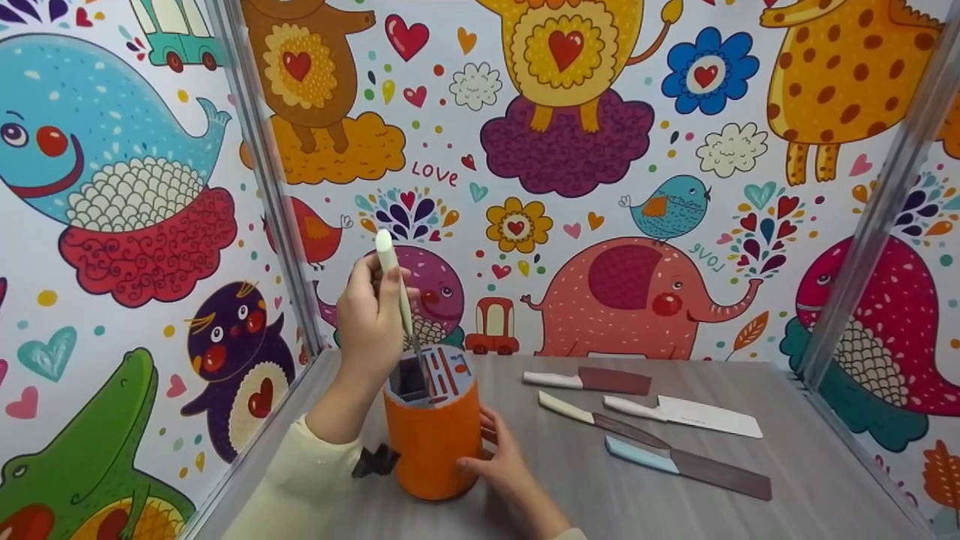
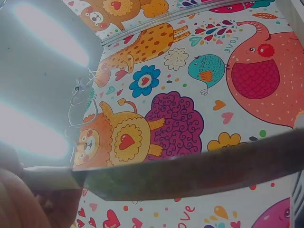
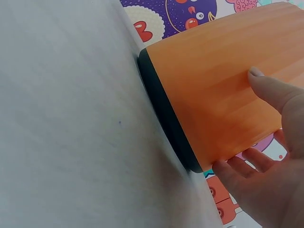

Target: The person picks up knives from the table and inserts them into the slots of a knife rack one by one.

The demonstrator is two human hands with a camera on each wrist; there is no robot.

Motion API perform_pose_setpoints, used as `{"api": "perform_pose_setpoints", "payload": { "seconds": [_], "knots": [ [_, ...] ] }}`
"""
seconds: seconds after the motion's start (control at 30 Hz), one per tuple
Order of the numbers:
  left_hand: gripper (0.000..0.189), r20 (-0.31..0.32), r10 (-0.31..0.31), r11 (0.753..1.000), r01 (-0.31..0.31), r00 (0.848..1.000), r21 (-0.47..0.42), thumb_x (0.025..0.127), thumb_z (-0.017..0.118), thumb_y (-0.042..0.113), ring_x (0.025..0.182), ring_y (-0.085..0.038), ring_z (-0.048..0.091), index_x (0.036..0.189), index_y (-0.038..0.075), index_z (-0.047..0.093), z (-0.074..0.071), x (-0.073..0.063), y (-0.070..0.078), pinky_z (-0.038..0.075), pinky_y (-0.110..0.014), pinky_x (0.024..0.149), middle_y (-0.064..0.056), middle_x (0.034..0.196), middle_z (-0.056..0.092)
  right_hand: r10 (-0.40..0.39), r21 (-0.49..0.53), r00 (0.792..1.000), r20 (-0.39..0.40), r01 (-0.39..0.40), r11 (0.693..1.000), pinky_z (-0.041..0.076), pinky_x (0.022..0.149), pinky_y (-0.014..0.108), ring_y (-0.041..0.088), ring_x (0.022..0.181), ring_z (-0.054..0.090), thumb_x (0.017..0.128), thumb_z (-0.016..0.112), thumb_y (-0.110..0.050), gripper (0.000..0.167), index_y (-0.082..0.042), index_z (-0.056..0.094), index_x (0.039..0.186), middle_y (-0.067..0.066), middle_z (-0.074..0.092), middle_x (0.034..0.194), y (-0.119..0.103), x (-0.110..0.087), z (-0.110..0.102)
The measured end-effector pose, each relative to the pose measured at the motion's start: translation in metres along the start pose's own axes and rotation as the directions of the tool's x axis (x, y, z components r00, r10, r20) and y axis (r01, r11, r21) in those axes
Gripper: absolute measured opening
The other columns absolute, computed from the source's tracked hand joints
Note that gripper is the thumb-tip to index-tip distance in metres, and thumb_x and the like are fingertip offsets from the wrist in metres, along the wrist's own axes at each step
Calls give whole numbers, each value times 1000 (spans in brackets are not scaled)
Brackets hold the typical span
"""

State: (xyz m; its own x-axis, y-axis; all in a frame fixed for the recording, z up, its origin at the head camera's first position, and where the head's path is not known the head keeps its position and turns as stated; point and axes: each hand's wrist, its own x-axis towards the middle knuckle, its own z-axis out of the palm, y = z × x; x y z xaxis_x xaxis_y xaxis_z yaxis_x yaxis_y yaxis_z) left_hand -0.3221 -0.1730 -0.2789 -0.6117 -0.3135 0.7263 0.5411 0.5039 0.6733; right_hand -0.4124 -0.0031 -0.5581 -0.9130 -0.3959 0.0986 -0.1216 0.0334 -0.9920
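My left hand [image 1: 367, 319] grips a kitchen knife [image 1: 406, 311] by its pale cream-green handle, blade downward. The blade runs over the slotted grey top of an orange knife block [image 1: 431, 450]; whether its tip has entered a slot I cannot tell. In the left wrist view the knife's blade [image 2: 190, 176] stretches sideways across the picture. My right hand [image 1: 510, 469] holds the block low on its right side, thumb on the near face and fingers round the far side. The block stands upright on its dark base, seen against the table in the right wrist view.
To the right on the grey table [image 1: 555, 495] lie several knives: a white-handled one with a reddish blade [image 1: 615, 380], a white cleaver [image 1: 709, 418], a cream-handled knife [image 1: 566, 407] and a blue-handled one [image 1: 720, 472]. Cartoon-printed walls enclose the table.
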Motion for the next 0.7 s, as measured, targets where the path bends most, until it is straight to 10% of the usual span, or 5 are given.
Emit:
{"api": "perform_pose_setpoints", "payload": {
  "seconds": [0.47,0.7],
  "knots": [
    [34,-52,-6,997,11,999,79,113,54,24,95,-24,75,135,-2,57,14,19,-14,64,-34,84,-14,108,71,24,-33,1000,-5,-24,999,44,120,61,40,148,47,83,93,-32,100,-20,37,165,16,46,164,-2,4,0],
    [33,22,4,995,-7,1000,104,113,54,25,97,-27,76,131,-2,57,22,34,-24,64,-42,85,-15,106,70,20,-40,1000,8,-20,999,44,118,64,42,148,47,85,91,-29,100,-19,34,166,18,44,166,-1,4,-1]
  ]
}}
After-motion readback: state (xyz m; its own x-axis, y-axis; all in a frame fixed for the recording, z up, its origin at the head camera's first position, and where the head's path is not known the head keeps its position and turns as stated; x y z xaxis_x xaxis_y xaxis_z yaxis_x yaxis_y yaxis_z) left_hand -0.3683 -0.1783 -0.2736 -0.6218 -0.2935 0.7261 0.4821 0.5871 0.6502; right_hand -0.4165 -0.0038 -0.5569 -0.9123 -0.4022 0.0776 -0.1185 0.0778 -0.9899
